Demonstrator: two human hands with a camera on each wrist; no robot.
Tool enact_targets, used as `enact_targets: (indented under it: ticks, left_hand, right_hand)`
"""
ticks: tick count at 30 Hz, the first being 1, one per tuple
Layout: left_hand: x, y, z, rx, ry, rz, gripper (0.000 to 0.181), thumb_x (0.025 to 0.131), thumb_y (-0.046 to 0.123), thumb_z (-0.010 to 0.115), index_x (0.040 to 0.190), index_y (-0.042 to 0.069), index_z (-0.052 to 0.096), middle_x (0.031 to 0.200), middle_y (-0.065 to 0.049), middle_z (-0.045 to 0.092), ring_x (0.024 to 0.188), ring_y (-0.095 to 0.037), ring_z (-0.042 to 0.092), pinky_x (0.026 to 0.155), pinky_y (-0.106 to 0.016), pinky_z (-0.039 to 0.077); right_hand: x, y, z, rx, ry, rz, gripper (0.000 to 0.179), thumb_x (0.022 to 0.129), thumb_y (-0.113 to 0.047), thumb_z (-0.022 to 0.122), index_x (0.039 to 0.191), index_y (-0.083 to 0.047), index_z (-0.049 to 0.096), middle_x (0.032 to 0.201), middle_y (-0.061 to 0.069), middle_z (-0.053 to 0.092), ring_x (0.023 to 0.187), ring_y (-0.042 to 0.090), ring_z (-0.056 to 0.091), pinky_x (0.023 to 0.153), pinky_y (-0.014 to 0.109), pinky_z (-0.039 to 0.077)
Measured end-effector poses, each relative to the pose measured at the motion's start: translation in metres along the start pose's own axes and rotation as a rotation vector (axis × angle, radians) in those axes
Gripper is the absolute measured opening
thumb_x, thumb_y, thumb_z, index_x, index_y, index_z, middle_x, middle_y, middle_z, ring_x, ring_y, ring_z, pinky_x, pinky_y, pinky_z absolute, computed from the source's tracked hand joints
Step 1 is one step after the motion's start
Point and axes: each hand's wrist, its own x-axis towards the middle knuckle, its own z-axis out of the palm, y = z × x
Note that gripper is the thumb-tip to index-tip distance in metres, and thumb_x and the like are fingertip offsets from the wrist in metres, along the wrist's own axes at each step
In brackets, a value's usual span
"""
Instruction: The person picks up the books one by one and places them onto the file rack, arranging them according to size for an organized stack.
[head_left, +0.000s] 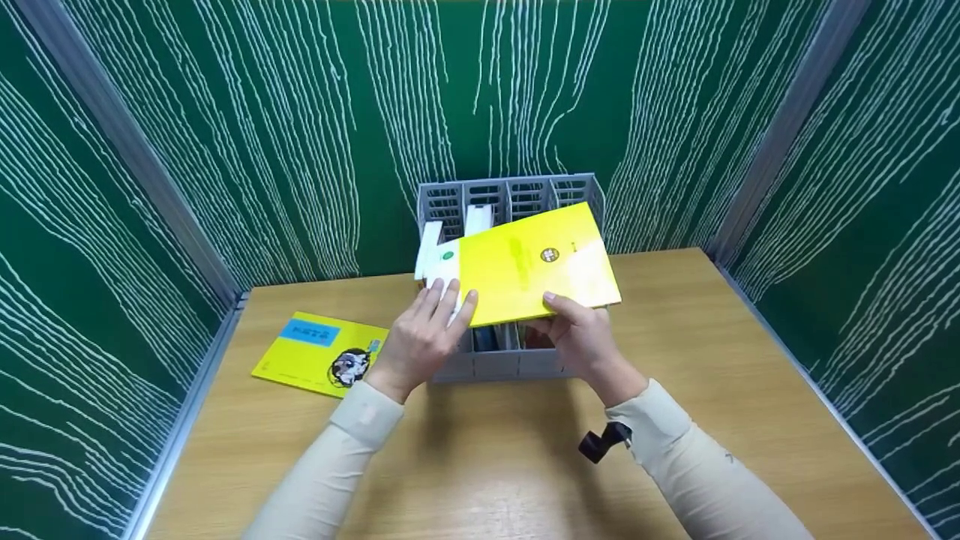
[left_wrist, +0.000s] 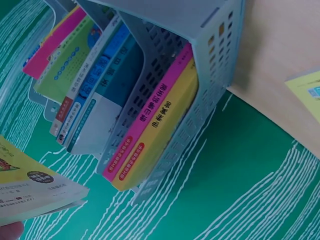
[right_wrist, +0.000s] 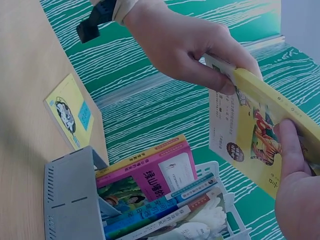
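A yellow book is held in both hands, tilted above the grey book rack. My left hand grips its white-banded end, fingers over the upper cover and thumb underneath. Along the near edge, my right hand pinches it, thumb on top and fingers below. In the right wrist view the underside of the book carries a tiger picture, with the left hand above and the right hand at the lower right. Only a corner of the book shows in the left wrist view.
The grey rack stands against the green wall, divided into compartments. Pink and yellow books fill one compartment, blue and white ones another. Another yellow book lies flat on the wooden table left of the rack.
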Motion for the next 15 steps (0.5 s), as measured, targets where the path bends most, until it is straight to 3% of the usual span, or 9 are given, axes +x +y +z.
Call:
enact_targets:
  ticks: [8, 15]
  left_hand:
    - [0.003, -0.002, 0.003, -0.033, -0.057, -0.093, 0.046, 0.104, 0.023, 0.076, 0.145, 0.007, 0.064, 0.141, -0.013, 0.074, 0.13, -0.03, 0.073, 0.11, -0.039, 0.057]
    - [-0.006, -0.006, 0.012, -0.086, -0.045, -0.15, 0.048, 0.098, 0.024, 0.082, 0.138, 0.002, 0.068, 0.134, -0.015, 0.076, 0.123, -0.031, 0.075, 0.107, -0.039, 0.06]
  right_hand:
    - [0.001, -0.007, -0.008, 0.045, 0.056, -0.036, 0.045, 0.107, 0.004, 0.045, 0.152, -0.004, 0.045, 0.128, 0.004, 0.078, 0.11, 0.019, 0.08, 0.089, 0.035, 0.067]
    - [0.004, -0.017, -0.024, 0.045, 0.123, -0.087, 0.047, 0.106, 0.007, 0.047, 0.151, -0.004, 0.044, 0.125, 0.004, 0.079, 0.107, 0.019, 0.08, 0.087, 0.034, 0.067]
